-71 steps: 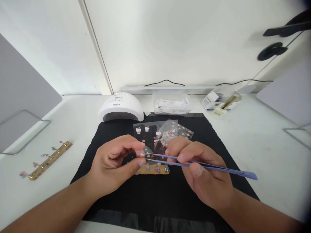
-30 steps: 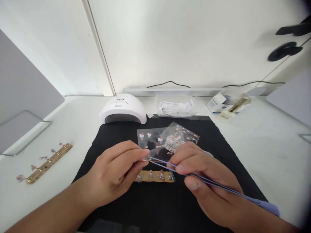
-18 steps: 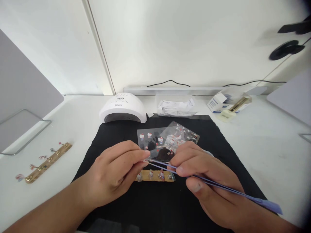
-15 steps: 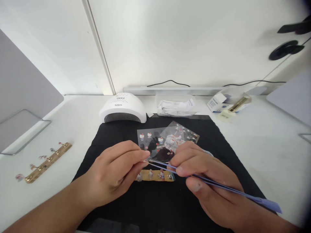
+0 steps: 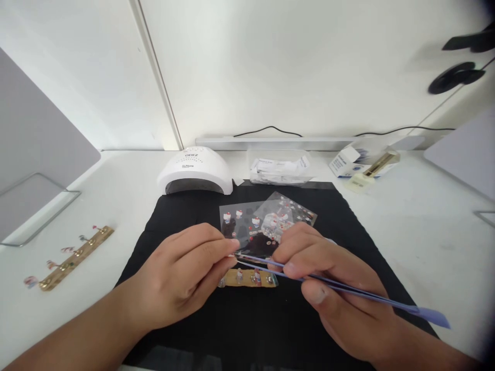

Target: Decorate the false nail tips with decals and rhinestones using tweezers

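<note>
My right hand (image 5: 328,278) grips purple tweezers (image 5: 371,296), whose tips meet the fingertips of my left hand (image 5: 185,273) over a black mat (image 5: 185,216). My left thumb and fingers pinch something tiny at the tweezer tips; it is too small to identify. Just below the tips lies a gold strip (image 5: 247,279) carrying several decorated nail tips. Behind my hands lie clear sticker sheets (image 5: 266,219) with small cartoon figures.
A white nail lamp (image 5: 193,170) stands behind the mat, beside a plastic packet (image 5: 280,169). A small box (image 5: 344,164) and a gold bar lie at the back right. A second gold strip (image 5: 73,256) with nail tips lies on the white table at left.
My hands have stayed together over the gold strip. The tweezers' rear end has swung lower and further right since the earliest frame; the view has shifted slightly.
</note>
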A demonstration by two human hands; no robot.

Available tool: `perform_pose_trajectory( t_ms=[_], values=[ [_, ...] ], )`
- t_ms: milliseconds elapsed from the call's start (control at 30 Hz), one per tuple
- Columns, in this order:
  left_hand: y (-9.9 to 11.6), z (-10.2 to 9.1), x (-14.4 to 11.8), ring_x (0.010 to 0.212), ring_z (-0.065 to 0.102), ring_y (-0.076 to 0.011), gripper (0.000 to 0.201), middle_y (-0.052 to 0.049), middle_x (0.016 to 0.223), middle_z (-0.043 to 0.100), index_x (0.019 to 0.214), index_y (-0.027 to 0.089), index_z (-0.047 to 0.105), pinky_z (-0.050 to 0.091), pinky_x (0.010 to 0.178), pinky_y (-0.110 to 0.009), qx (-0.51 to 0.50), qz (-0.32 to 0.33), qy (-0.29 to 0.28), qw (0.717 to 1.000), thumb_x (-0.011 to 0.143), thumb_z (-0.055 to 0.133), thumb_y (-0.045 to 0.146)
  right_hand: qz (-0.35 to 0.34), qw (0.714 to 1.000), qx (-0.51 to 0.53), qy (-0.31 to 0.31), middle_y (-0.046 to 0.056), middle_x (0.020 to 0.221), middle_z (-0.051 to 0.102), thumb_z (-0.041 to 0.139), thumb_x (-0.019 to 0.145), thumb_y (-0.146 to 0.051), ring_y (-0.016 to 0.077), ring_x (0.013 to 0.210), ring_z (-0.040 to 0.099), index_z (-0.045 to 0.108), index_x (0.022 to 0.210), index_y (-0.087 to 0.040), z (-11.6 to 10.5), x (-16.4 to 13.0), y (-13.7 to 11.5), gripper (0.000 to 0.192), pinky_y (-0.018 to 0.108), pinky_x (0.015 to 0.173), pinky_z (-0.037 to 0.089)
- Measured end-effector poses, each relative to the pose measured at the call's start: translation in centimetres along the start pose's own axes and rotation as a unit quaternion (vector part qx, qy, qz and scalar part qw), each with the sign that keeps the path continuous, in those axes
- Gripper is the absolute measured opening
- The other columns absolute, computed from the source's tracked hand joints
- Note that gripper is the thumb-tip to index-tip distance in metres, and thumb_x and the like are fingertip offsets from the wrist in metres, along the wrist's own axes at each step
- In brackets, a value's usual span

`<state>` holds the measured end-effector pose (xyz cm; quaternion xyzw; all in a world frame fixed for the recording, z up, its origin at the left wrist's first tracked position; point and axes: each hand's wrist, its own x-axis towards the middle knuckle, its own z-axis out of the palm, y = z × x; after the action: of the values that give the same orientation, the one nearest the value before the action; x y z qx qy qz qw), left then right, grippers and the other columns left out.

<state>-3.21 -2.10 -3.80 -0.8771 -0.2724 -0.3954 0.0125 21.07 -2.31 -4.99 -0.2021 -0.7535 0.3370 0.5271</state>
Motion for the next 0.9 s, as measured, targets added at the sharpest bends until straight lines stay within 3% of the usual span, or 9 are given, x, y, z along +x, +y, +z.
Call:
perform_pose_trajectory(
  t_ms=[467, 900],
  values=[
    [-0.02, 0.19, 0.03, 0.09, 0.062, -0.0093, 0.023, -0.008, 0.099, 0.068, 0.112, 0.002, 0.067, 0.054, 0.081, -0.018, 0.03, -0.019, -0.001, 0.999, 0.089, 0.069, 0.005, -0.004, 1.0, -0.019, 0.005, 0.002, 0.089, 0.069, 0.059, 0.089, -0.009, 0.0139, 0.085, 0.065, 0.066, 0.098, -0.019, 0.06, 0.01, -0.03, 0.014, 0.031, 0.076, 0.052],
    [0.29, -0.01, 0.38, 0.085, 0.062, -0.0094, 0.017, -0.007, 0.096, 0.066, 0.108, 0.005, 0.067, 0.054, 0.074, -0.019, 0.024, -0.017, -0.01, 1.0, 0.092, 0.066, 0.005, -0.014, 0.999, -0.029, -0.007, 0.003, 0.088, 0.071, 0.06, 0.088, -0.009, 0.0143, 0.08, 0.064, 0.066, 0.098, -0.019, -0.04, 0.23, 0.01, 0.015, 0.033, 0.074, 0.052]
  ],
)
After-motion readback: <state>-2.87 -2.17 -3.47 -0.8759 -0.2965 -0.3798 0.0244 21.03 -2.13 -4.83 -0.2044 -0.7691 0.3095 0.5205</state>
